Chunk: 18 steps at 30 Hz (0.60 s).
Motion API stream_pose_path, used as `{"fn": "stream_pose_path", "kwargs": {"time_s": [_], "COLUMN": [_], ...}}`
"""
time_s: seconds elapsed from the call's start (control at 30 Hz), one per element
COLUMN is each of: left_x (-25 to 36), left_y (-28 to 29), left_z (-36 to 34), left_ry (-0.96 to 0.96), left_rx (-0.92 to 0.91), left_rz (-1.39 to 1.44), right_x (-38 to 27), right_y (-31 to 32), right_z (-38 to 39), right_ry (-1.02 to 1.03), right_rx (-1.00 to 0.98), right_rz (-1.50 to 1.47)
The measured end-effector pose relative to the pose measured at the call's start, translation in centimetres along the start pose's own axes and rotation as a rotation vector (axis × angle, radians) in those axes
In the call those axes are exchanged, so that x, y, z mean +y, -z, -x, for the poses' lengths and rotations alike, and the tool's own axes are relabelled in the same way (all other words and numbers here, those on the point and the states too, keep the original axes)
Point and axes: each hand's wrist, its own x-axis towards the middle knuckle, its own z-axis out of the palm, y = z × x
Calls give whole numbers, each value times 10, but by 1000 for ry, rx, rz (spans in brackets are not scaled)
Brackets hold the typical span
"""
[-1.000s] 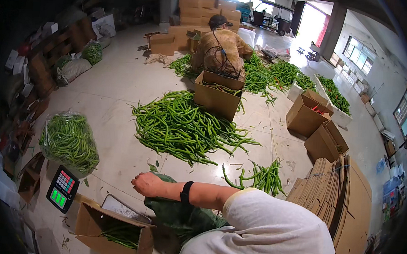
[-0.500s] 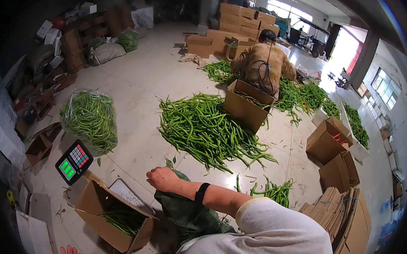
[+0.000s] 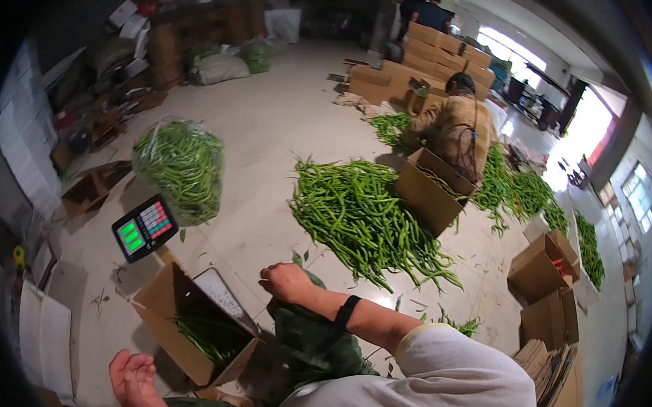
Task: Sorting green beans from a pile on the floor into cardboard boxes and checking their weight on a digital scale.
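My right hand (image 3: 286, 282) rests on my knee in dark green trousers (image 3: 312, 335), fingers loosely bent and holding nothing. At the lower left my left hand (image 3: 134, 381) is raised, fingers apart and slightly curled, with nothing in it. Just right of it stands an open cardboard box (image 3: 169, 320) with long green chili peppers (image 3: 208, 337) in its bottom. The box sits tilted on a scale with a metal plate (image 3: 222, 294). Behind it rises the scale's display panel (image 3: 145, 228), lit green, with a keypad.
A big heap of green peppers (image 3: 362, 220) covers the floor ahead. A clear bag of peppers (image 3: 180, 170) stands at left. Beyond the heap a person (image 3: 455, 129) crouches beside a cardboard box (image 3: 430, 190). More boxes (image 3: 550, 281) and flattened cardboard (image 3: 549, 370) lie at right.
My view has turned, so the scene sits further right. My left hand has risen further into view, its fingers now more curled. My right hand stays on my knee.
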Motion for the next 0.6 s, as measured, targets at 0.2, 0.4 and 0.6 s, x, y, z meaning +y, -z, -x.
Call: {"fn": "stream_pose_path", "kwargs": {"time_s": [0.2, 0.4, 0.6], "left_x": [17, 52, 47], "left_y": [-27, -48, -48], "left_z": [8, 15, 4], "left_ry": [-186, -492, -614], "left_rx": [-258, -690, -1013], "left_rz": [66, 112, 166], "right_x": [3, 3, 4], "right_y": [0, 5, 6], "right_z": [1, 4, 4], "right_ry": [37, 37, 9], "right_rx": [29, 43, 9], "right_rz": [-29, -68, -71]}}
